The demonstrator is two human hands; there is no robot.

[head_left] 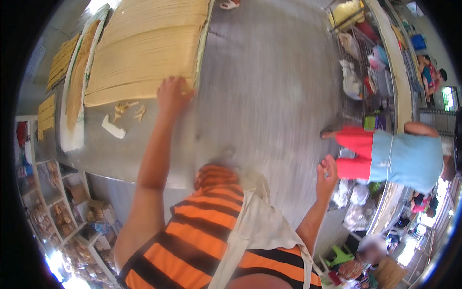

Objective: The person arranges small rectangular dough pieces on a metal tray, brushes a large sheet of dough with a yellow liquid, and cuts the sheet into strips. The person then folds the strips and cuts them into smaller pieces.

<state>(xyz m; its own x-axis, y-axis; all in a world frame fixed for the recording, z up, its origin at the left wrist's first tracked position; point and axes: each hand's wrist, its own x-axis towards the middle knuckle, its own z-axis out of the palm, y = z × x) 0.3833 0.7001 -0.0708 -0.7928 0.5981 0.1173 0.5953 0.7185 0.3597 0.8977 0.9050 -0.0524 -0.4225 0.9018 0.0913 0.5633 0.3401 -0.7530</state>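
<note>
A wide sheet of pale yellow dough (144,53), marked with lines across it, covers much of the grey worktable (139,159) at the upper left. My left hand (174,94) is at the sheet's near right corner, fingers curled over a bit of dough at the edge. Dough scraps (122,110) and a white, bent, flat piece like a scraper (113,127) lie on the table left of that hand. My right hand (327,174) hangs out over the floor on the right, fingers loosely bent and apart, with nothing visible in it.
Left of the sheet lies a long white board (73,130) with brown crumbs, beside cut yellow pieces (46,115). Shelves with bagged goods (62,212) stand at lower left. A person in a blue top (409,156) stands right, by a wire rack (363,58) and a long counter.
</note>
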